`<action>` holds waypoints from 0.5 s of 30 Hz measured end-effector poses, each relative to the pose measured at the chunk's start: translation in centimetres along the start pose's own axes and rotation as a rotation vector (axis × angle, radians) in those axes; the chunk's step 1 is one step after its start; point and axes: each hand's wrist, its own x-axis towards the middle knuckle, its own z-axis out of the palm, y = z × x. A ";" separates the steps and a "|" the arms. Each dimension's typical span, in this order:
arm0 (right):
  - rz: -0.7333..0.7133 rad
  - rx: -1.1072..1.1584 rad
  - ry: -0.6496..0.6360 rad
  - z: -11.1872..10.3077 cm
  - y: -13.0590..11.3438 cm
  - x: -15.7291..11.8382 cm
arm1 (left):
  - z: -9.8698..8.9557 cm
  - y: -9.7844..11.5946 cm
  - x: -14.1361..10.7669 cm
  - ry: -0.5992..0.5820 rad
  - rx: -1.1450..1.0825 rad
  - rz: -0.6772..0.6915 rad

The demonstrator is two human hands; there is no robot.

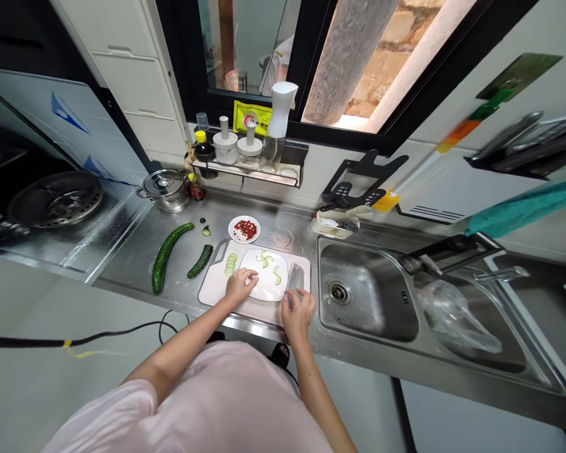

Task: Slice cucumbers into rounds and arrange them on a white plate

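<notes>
Left hand (241,286) on plate (263,290), right hand (299,309) curled at knife (296,275); can't tell if either grips. Best go gently, leaving slices (277,274) right of left hand undisturbed.

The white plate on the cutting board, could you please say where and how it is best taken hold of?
Probably by the near-left rim of the plate, from the near left with the left hand pinching above and below: it lies flat, its cucumber slices sit toward the far and right sides, and the knife lies to its right.
</notes>
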 end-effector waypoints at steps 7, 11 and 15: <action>-0.097 0.041 -0.009 1.2 -0.7 2.2 | -0.2 -2.3 -0.9 0.073 0.026 0.061; -0.139 0.035 -0.050 1.1 -0.8 3.1 | -0.3 -3.2 -1.1 0.105 0.043 0.082; -0.123 0.003 -0.075 0.3 -0.9 3.5 | -0.5 -3.6 -1.1 0.151 0.052 0.060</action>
